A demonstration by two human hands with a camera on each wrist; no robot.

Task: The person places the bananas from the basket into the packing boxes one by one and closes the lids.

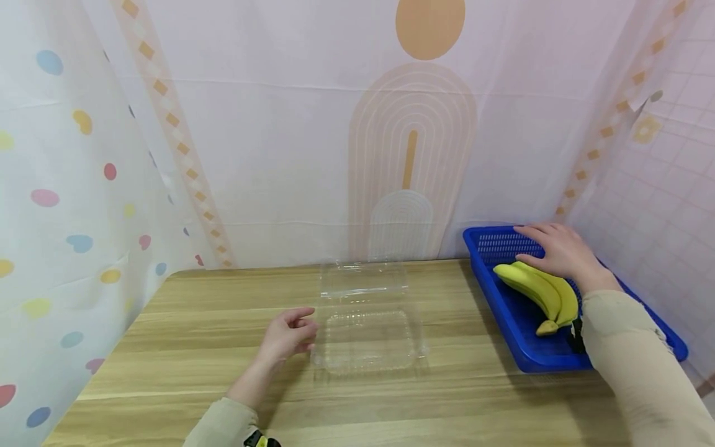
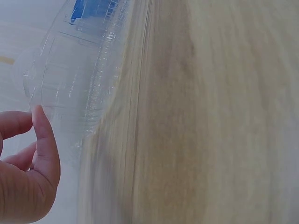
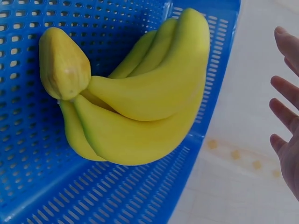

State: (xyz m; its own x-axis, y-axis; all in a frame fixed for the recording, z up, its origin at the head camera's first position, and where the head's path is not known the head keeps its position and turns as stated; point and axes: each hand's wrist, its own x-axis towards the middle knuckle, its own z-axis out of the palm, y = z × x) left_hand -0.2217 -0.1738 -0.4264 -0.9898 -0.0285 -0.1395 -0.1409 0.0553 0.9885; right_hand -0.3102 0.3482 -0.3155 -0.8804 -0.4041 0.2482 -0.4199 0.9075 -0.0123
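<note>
A clear plastic clamshell container (image 1: pixel 365 341) stands on the table with its lid raised toward the back wall. My left hand (image 1: pixel 287 335) is at its left side, fingers loosely bent; in the left wrist view the fingertips of the left hand (image 2: pixel 35 158) lie at the container's edge (image 2: pixel 70 70). Whether they touch it is unclear. On the right, a bunch of yellow bananas (image 1: pixel 530 288) lies in a blue plastic basket (image 1: pixel 503 320). Over the basket's far part hovers my right hand (image 1: pixel 558 251), fingers spread; the right wrist view shows it apart from the bananas (image 3: pixel 154 107).
The wood-grain table (image 1: pixel 184 347) meets a patterned curtain (image 1: pixel 279 155) at the back. More curtain hangs along the left and right sides. The basket's raised rim (image 1: pixel 553 366) stands close to the right-hand curtain.
</note>
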